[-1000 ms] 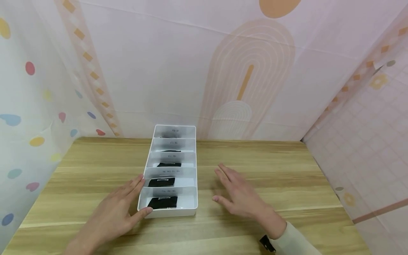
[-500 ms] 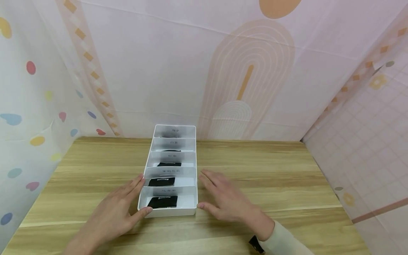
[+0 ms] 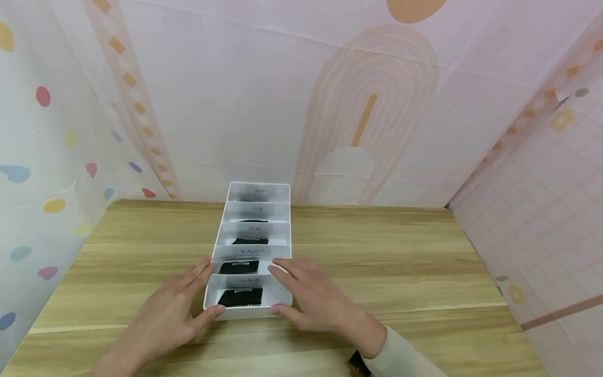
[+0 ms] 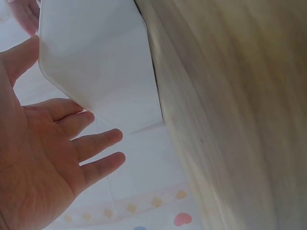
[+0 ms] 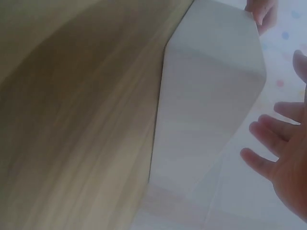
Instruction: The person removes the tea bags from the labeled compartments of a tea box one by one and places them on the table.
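Observation:
A long white divided box (image 3: 254,313) lies on the table, its compartments in one row running away from me. Flat black packets show inside, among them one in the nearest compartment (image 3: 241,298) and one in the second (image 3: 239,267). My left hand (image 3: 165,303) has its fingertips at the left rim and its thumb at the near left corner, fingers spread. Over the near right edge of the box, my right hand (image 3: 317,296) reaches with extended fingers, nothing in its grasp. In the right wrist view, a gap shows between these fingers (image 5: 261,163) and the box wall (image 5: 206,105).
The wooden table (image 3: 400,251) ends at a patterned fabric backdrop (image 3: 226,104), close behind the box. Similar fabric hangs at the left (image 3: 61,152) and right (image 3: 556,209). Near my right sleeve (image 3: 400,356) is a small dark item (image 3: 360,362). Printed labels mark the compartment walls.
My right hand has moved left, from the table beside the box to over its near right edge. The left hand and the box have stayed in place.

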A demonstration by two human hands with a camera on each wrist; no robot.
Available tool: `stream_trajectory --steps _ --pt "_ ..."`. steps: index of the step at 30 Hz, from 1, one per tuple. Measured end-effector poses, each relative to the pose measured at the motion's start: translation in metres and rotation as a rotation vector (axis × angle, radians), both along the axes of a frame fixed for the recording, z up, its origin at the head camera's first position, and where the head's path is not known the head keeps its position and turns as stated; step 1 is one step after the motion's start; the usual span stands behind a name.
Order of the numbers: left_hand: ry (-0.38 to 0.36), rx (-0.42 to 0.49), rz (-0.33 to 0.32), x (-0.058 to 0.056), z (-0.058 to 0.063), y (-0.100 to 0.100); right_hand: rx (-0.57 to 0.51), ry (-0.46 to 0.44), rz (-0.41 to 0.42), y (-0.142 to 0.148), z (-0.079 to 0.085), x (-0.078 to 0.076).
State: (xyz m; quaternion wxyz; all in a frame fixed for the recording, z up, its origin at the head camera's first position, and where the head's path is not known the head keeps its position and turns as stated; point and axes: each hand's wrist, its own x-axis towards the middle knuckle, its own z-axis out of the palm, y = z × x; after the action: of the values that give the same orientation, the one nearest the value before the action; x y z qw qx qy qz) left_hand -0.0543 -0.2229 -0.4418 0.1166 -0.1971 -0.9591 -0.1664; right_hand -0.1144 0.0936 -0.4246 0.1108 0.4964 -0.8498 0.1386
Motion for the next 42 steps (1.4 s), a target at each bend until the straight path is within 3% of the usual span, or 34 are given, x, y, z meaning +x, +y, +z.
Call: stream_trajectory --steps 9,17,21,34,42 --pt "0.014 0.002 -0.008 0.000 0.001 0.000 -0.051 0.093 0.104 -0.023 -0.007 0.005" --pt "0.010 0.000 -0.008 0.000 0.001 -0.001 0.039 0.037 0.093 -0.036 -0.012 0.010" --pt "0.016 -0.003 -0.011 0.000 0.000 -0.001 0.076 0.065 0.077 -0.041 -0.017 0.011" --pt "0.025 0.001 -0.016 0.000 0.000 -0.001 0.062 0.089 0.073 -0.044 -0.022 0.013" --pt "0.030 0.003 -0.017 0.000 -0.001 0.000 0.049 0.056 0.094 -0.043 -0.022 0.013"
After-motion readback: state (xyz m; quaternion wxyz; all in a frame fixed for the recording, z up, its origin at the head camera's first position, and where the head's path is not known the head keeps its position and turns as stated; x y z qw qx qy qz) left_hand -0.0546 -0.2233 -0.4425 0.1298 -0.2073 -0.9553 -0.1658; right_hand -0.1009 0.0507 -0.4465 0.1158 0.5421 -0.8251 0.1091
